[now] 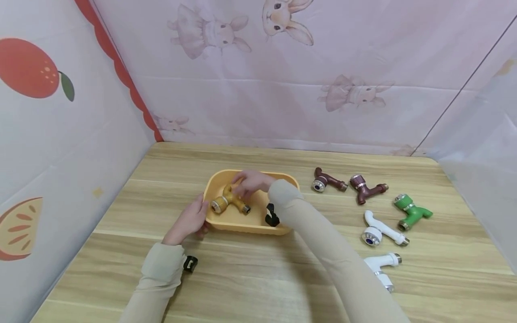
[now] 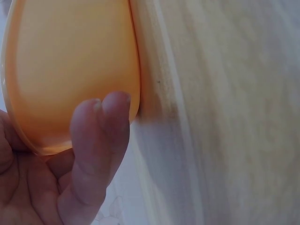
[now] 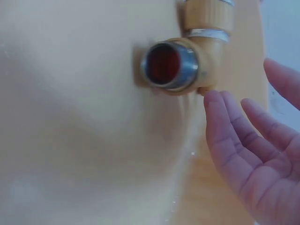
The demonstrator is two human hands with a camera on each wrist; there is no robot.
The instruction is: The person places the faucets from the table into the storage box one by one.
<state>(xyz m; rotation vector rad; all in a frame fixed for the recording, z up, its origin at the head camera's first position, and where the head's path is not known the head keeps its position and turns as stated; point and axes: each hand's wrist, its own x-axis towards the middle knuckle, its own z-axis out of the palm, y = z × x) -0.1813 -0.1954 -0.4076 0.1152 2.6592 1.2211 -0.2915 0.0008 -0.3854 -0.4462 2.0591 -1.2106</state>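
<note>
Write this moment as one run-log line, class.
left hand: grips yellow tray | right hand: at yellow tap, contact unclear | yellow tap: in tray | maroon taps, green tap, white taps: on wooden table, right of tray

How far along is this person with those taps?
Seemingly well along if the tray is being emptied, though one moment can't confirm that. Done, apparently: two maroon taps, one green tap and two white taps lie on the table. In hand: the left hand holds the tray while the right hand is at the yellow tap inside. Remaining: that tap, the only one I see in it.
</note>
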